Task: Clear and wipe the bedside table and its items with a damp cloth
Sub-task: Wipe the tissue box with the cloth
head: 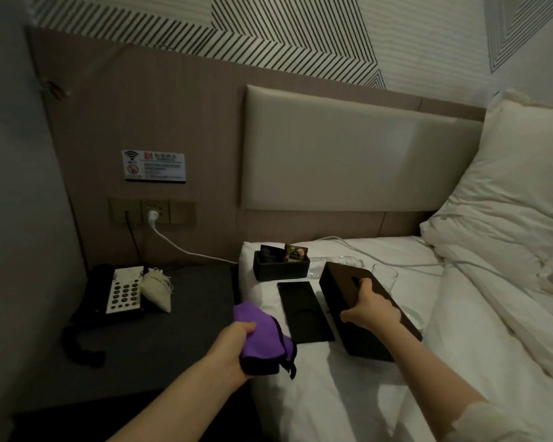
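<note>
Two hands were engaged. My left hand (233,342) gripped the purple cloth (262,333), bunched, soft and light, at the bed's edge. My right hand (369,309) grasped the dark box (342,282) across its top, on the sheet. I judged the box rigid, fairly light, with smooth sides, best held across its width. Left of it lay a flat black tray (304,311); beyond that, a small holder (280,271) of sachets. Clear glasses (385,275) beside my right hand looked fragile. Left of my left hand, the bedside table (189,301) carried a telephone (122,295) and a pouch (157,290). Lighting was dim.

Left hand (237,341) fingers curled in a grip; right hand (369,309) spread, fingers gripping, both forearms outstretched
</note>
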